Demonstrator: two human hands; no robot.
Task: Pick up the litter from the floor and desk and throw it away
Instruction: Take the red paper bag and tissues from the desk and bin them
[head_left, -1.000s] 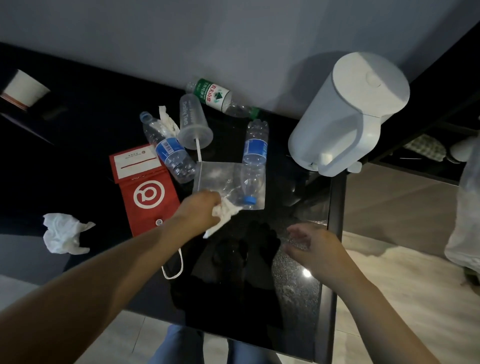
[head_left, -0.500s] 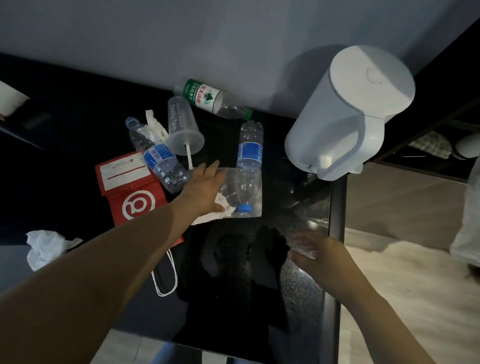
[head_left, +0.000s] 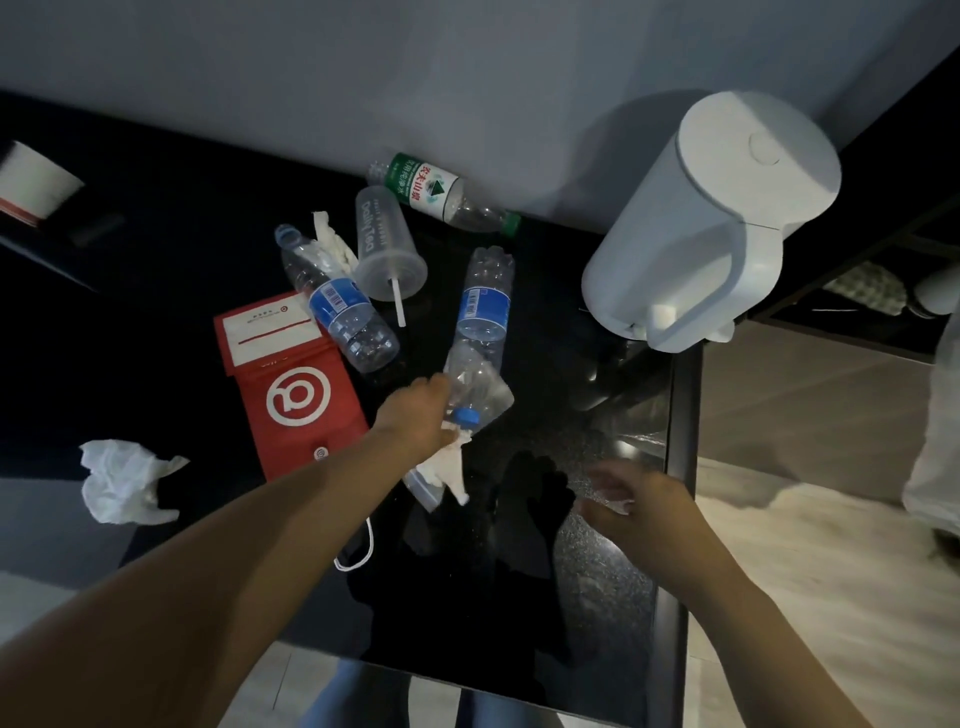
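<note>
My left hand (head_left: 415, 418) grips a white tissue (head_left: 449, 470) together with the gathered edge of a clear plastic bag (head_left: 491, 397) on the black desk (head_left: 597, 571). A blue-labelled bottle (head_left: 483, 306) lies partly on that bag, its blue cap beside my fingers. My right hand (head_left: 641, 506) hovers above the desk's right side with loose fingers and holds nothing. Further litter lies behind: a second blue-labelled bottle (head_left: 340, 312), a green-labelled bottle (head_left: 428, 189), a plastic cup with a straw (head_left: 387, 244), a tissue (head_left: 330, 239) and a crumpled tissue (head_left: 122, 483) at the left.
A white kettle (head_left: 711, 223) stands at the desk's back right corner. A red envelope (head_left: 291, 384) lies left of my left hand, with a white mask loop (head_left: 358, 556) under my forearm. A paper cup (head_left: 34, 184) sits far left. Light floor runs along the right.
My left hand reached forward onto the plastic bag, then drew back, bunching the bag with the tissue. The bottle on it tilted. My right hand stayed about where it was.
</note>
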